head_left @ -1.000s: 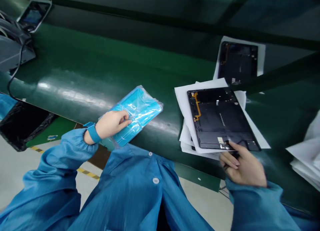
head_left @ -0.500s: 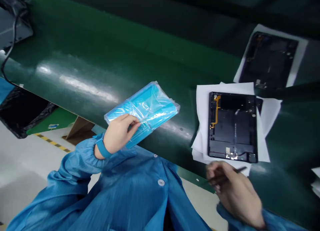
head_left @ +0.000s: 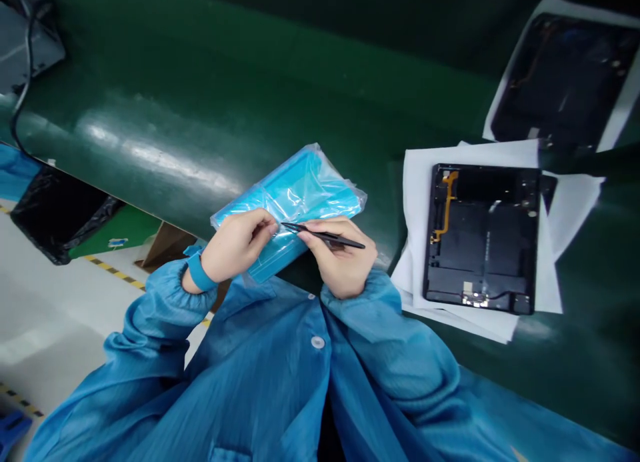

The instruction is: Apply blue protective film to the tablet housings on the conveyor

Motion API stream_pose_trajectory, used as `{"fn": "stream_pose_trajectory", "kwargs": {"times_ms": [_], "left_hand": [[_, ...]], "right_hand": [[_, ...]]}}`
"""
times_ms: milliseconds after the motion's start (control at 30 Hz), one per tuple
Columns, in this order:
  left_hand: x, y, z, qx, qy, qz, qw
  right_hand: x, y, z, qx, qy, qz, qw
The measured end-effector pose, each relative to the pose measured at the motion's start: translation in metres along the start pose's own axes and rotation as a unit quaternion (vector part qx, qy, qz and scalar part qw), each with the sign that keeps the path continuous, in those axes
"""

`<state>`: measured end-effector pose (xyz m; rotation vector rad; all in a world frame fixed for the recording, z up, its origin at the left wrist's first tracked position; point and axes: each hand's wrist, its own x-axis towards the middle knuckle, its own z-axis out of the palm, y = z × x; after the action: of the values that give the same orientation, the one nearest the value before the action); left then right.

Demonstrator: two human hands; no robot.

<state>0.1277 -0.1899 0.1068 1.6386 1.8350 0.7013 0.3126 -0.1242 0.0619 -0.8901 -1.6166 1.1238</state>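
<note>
A bright blue packet in a clear plastic bag (head_left: 325, 189) lies at a slant on the green bench. My left hand (head_left: 240, 241), with a blue band at the wrist, rests over its near left part. Its thumb and forefinger are pinched together at the plastic; what they hold, if anything, is too small to make out. Black tweezers (head_left: 345, 241) are gripped in my right hand (head_left: 343, 262) over the packet's right side. Their tip points left, close to my left fingertips. To the right, an opened tablet housing (head_left: 485, 249) with an orange flex cable lies on white sheets (head_left: 417, 202).
Another opened tablet housing (head_left: 565, 82) lies on a white sheet at the far right. A grey device (head_left: 30, 49) with a black cable stands at the far left. Below the bench edge are a black-lined bin (head_left: 60, 209) and a cardboard box (head_left: 167, 242).
My right hand has moved left with the tweezers, from below the near tablet housing to the blue packet. My left hand keeps its pinch there. The view has shifted slightly.
</note>
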Motion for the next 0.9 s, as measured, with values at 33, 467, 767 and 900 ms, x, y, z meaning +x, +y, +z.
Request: {"fn": "stream_pose_trajectory", "kwargs": {"times_ms": [33, 467, 767, 900], "left_hand": [[-0.001, 0.000, 0.001, -0.006, 0.006, -0.001, 1.000], [-0.011, -0.002, 0.021, 0.048, 0.119, 0.051, 0.990], [-0.026, 0.004, 0.038, 0.103, 0.190, 0.126, 0.968], [-0.027, -0.002, 0.036, 0.044, 0.215, 0.076, 0.973]], "right_hand": [[-0.001, 0.002, 0.001, 0.009, 0.003, -0.013, 1.000], [-0.016, 0.010, 0.014, 0.068, 0.045, -0.090, 0.993], [-0.022, 0.020, 0.025, 0.032, 0.093, -0.163, 0.982], [-0.022, 0.021, 0.026, 0.079, 0.082, -0.099, 0.989]]}}
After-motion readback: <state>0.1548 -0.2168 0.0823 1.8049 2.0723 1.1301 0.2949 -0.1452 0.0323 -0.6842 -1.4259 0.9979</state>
